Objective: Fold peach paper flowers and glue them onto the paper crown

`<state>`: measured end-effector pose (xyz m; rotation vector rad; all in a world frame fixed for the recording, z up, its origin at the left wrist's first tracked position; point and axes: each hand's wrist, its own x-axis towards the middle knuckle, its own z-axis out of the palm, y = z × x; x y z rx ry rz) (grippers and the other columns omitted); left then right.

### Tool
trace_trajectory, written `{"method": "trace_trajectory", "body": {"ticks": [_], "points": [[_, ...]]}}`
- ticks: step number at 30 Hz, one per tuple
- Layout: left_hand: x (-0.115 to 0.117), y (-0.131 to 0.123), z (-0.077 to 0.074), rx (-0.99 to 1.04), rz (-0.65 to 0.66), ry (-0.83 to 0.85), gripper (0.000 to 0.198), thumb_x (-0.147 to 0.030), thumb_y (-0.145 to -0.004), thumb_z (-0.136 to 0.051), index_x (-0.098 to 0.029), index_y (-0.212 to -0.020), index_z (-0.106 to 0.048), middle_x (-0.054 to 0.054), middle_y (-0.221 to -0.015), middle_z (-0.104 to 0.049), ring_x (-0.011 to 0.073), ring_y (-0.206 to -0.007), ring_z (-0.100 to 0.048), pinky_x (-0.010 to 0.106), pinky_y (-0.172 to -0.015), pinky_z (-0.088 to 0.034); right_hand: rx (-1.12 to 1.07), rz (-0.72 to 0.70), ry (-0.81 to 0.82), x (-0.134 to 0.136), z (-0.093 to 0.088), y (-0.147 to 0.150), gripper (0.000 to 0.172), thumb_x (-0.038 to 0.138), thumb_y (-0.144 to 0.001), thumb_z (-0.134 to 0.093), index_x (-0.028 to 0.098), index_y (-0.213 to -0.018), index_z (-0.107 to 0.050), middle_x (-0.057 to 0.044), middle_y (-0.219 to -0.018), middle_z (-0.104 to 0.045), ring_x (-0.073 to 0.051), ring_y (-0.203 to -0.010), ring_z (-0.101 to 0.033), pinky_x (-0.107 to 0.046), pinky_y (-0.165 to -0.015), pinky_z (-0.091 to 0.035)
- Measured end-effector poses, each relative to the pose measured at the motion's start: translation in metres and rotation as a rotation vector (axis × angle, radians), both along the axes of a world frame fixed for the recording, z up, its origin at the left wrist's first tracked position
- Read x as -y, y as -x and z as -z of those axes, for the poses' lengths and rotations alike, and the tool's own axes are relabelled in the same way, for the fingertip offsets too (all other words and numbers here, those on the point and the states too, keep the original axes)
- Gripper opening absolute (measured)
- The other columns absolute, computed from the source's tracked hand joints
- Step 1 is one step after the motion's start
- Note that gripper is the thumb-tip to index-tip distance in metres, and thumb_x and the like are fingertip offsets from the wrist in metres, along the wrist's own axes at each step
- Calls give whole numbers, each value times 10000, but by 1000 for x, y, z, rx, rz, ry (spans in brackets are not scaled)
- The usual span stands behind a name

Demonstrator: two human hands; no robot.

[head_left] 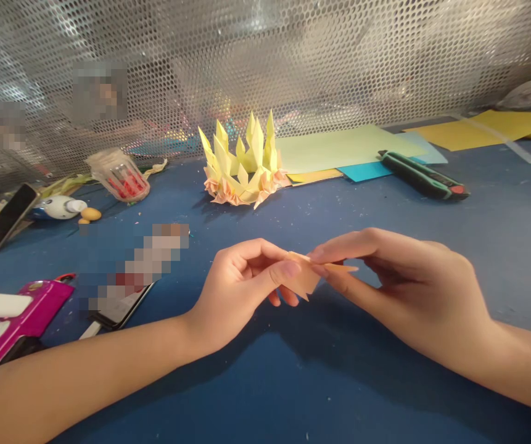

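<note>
Between my two hands is a small folded piece of orange paper point(309, 280), held up over the blue table. My left hand point(246, 280) pinches its left side between thumb and forefinger, with the other fingers curled behind. On the right, my right hand point(399, 283) grips the upper right part with thumb and index fingertip, and a pointed flap sticks out past them. Farther back stands a crown-shaped origami piece point(244, 166) with tall yellow points and small orange folded pieces around its base.
Paper sheets point(339, 148) and a dark green cutter knife point(425, 176) lie at the back right. To the left are a phone point(121, 308), a magenta device point(29, 314), a clear jar with red contents point(119, 176) and a white bottle point(57, 207). Perforated metal mesh point(321, 61) rises behind.
</note>
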<state>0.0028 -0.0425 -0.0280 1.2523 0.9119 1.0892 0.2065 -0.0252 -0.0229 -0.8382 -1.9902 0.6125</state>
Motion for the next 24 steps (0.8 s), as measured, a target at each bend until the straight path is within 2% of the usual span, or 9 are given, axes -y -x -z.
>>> {"method": "trace_trajectory", "body": {"ticks": [3, 10, 16, 19, 23, 24], "points": [[0, -1, -1, 47, 8, -7, 126, -314, -903, -723, -190, -880, -733, -14, -668, -745, 121, -599, -704, 206, -566, -532, 73, -19, -132, -2, -3, -1, 126, 193, -932, -617, 296, -904, -684, 31, -866, -761, -140, -707, -707, -265, -634, -559], [-1, -1, 0, 77, -28, 18, 191, -334, -908, -717, -180, -794, -714, -20, -622, -727, 107, -564, -679, 196, -552, -539, 106, -128, -250, -9, -5, 0, 244, 119, -908, -594, 283, -978, -760, -8, -947, -769, -137, -763, -732, -231, -671, -580], [-1, 0, 1, 42, -43, 18, 136, -310, -861, -771, -178, -836, -756, -8, -658, -749, 100, -560, -675, 188, -547, -554, 117, -149, -230, -8, -5, 1, 233, 90, -897, -588, 252, -901, -756, -15, -927, -757, -114, -764, -725, -194, -716, -580], [-1, 0, 0, -20, -79, 14, 147, -310, -861, -764, -170, -820, -754, -10, -636, -732, 102, -530, -662, 195, -530, -554, 122, -194, -183, -7, -4, 1, 200, 100, -867, -627, 248, -928, -747, -25, -960, -750, -129, -788, -724, -215, -753, -588], [2, 0, -1, -103, -108, -35, 152, -307, -867, -747, -176, -790, -733, -5, -674, -735, 103, -518, -648, 206, -520, -550, 85, -266, -107, -7, -5, 1, 39, 223, -871, -705, 239, -869, -740, -43, -959, -742, -145, -785, -716, -242, -732, -587], [2, 0, -2, -117, -106, -51, 154, -306, -869, -743, -177, -785, -727, -7, -672, -731, 101, -514, -643, 204, -518, -547, 73, -260, -68, -7, -5, 1, 68, 250, -882, -704, 234, -822, -731, -39, -944, -744, -141, -776, -713, -237, -721, -581]]}}
